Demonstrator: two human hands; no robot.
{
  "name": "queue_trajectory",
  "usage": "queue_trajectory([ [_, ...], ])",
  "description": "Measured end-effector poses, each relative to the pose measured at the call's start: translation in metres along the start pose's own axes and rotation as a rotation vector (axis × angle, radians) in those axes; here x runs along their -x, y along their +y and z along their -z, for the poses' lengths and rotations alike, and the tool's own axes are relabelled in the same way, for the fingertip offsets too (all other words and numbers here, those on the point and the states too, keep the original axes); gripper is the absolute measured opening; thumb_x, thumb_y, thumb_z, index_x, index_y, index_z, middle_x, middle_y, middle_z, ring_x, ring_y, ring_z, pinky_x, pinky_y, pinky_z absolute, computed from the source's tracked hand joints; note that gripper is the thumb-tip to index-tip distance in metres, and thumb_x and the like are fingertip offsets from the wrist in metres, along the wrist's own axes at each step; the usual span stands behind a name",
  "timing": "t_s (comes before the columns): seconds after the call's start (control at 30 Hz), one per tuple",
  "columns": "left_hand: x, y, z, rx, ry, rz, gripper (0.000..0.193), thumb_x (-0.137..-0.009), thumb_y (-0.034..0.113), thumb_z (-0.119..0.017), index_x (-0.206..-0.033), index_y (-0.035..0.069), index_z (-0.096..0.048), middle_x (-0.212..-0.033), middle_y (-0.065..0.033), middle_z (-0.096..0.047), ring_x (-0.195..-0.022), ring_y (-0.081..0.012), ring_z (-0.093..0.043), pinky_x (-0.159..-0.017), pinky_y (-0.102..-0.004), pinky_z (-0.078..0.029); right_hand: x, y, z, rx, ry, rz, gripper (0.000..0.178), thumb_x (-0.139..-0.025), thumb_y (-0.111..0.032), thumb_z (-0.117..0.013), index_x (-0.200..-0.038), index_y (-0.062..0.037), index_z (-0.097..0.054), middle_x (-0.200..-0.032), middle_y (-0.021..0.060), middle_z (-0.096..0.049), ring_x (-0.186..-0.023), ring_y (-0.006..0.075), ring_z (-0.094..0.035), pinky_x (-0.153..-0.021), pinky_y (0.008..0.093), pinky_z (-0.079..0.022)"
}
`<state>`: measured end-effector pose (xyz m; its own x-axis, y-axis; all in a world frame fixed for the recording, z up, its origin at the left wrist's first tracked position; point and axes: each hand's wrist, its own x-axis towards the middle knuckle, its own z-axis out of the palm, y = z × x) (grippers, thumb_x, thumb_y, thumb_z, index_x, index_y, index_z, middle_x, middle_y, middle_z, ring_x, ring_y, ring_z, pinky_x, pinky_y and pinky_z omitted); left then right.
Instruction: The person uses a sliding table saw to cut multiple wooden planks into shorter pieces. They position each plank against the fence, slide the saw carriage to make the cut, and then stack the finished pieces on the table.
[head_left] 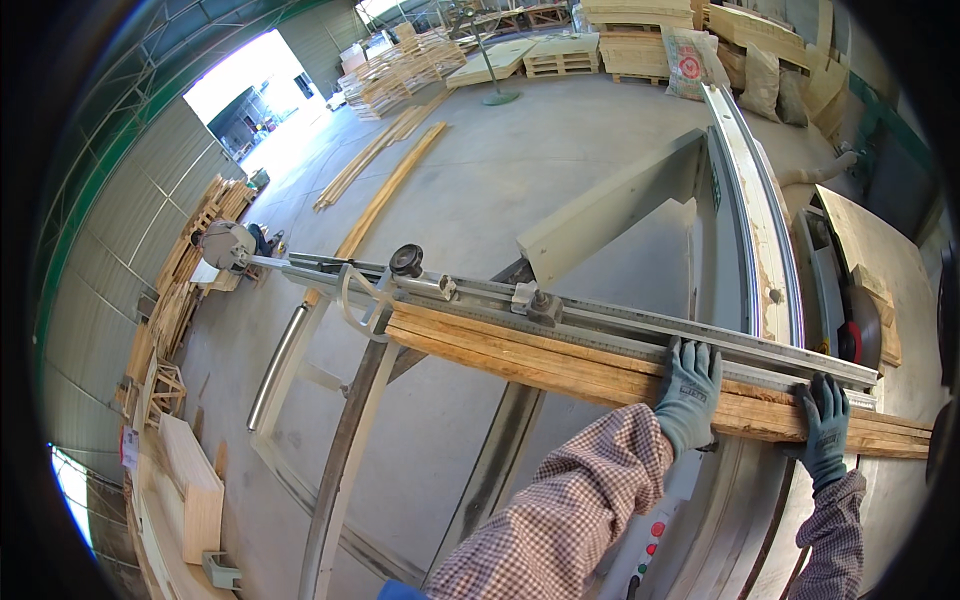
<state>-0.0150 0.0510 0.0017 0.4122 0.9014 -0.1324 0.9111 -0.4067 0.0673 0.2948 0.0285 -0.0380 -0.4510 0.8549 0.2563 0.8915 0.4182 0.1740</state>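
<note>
Grey-blue gloves (688, 412), dark print (693, 393) on the left one — checked sleeves (565, 505), brown and whitish

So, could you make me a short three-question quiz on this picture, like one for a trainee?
1. Multiple choice: what is the left hand resting on? (a) a shiny roller; (b) long wood; (c) a sack.
2. True or false: the right hand is bare.
3. Fill in the blank: the sleeves have a ____ pattern.

Key: 1. b. 2. False: it wears a grey-blue glove. 3. Checked.
</note>
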Motion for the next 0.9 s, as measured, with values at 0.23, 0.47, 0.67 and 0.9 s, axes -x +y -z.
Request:
queue_trajectory([
  [0.23,-0.003,-0.014,-0.010,0.026,0.075,-0.030,0.103,-0.061,0.045,-0.076,-0.138,-0.009,-0.032,-0.129,-0.0269,-0.040,-0.125,-0.0395,-0.036,-0.112,-0.0577,-0.014,-0.004,-0.008,0.001,-0.035,-0.013,-0.030,0.123,-0.030,-0.030,-0.091,-0.141,-0.0155,-0.039,-0.150,0.0182,-0.029,-0.137,0.0378,-0.028,-0.112,0.0513,-0.023],
  [0.47,0.001,-0.021,-0.008,0.043,0.121,-0.048,0.098,-0.061,0.040,-0.076,-0.136,-0.008,-0.035,-0.125,-0.0249,-0.043,-0.122,-0.0381,-0.038,-0.112,-0.0547,-0.017,-0.009,-0.013,-0.002,-0.027,0.000,-0.049,0.120,-0.032,-0.029,-0.090,-0.141,-0.0152,-0.040,-0.147,0.0183,-0.033,-0.137,0.0382,-0.028,-0.112,0.0513,-0.024],
  [0.67,0.002,-0.023,-0.014,0.068,0.173,-0.040,0.093,-0.062,0.034,-0.072,-0.135,-0.009,-0.036,-0.123,-0.0246,-0.043,-0.119,-0.0383,-0.039,-0.111,-0.0554,-0.018,-0.008,-0.019,0.002,-0.079,0.027,-0.034,0.117,-0.034,-0.023,-0.089,-0.140,-0.0148,-0.041,-0.148,0.0190,-0.033,-0.137,0.0391,-0.030,-0.112,0.0515,-0.024],
  [0.9,-0.025,-0.009,-0.051,0.236,0.305,-0.021,0.059,-0.083,0.026,-0.055,-0.133,-0.002,-0.044,-0.131,-0.0210,-0.046,-0.125,-0.0364,-0.040,-0.113,-0.0540,-0.019,-0.003,-0.011,0.003,-0.101,0.008,-0.073,0.111,-0.044,-0.023,-0.084,-0.142,-0.0043,-0.036,-0.148,0.0208,-0.034,-0.137,0.0406,-0.029,-0.113,0.0501,-0.023],
])
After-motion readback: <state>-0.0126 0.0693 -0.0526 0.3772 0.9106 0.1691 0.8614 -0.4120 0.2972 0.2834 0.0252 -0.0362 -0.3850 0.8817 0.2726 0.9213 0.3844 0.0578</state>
